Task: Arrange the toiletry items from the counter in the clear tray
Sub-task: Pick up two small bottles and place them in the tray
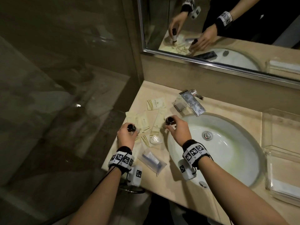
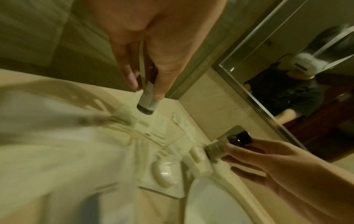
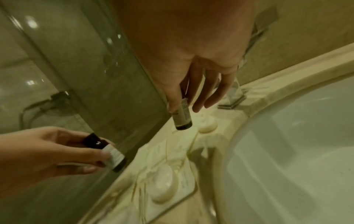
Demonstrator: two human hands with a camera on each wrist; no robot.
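My left hand (image 1: 128,133) grips a small dark bottle with a white label (image 2: 147,101) by its upper part, just above the counter's left edge. My right hand (image 1: 174,127) holds a second bottle of the same kind (image 3: 182,118) upright near the sink's left rim. Both bottles hang a little above the cream sachets (image 1: 155,103) scattered on the counter. A round wrapped soap (image 1: 154,140) lies between my hands. A clear pouch with a tube inside (image 1: 152,159) lies nearer to me. The clear tray (image 1: 282,130) stands on the counter right of the sink.
The white oval sink (image 1: 227,151) lies between my hands and the tray. A chrome faucet (image 1: 193,101) stands behind it. A glass shower partition (image 1: 65,95) borders the counter's left edge. A mirror (image 1: 227,30) hangs on the back wall.
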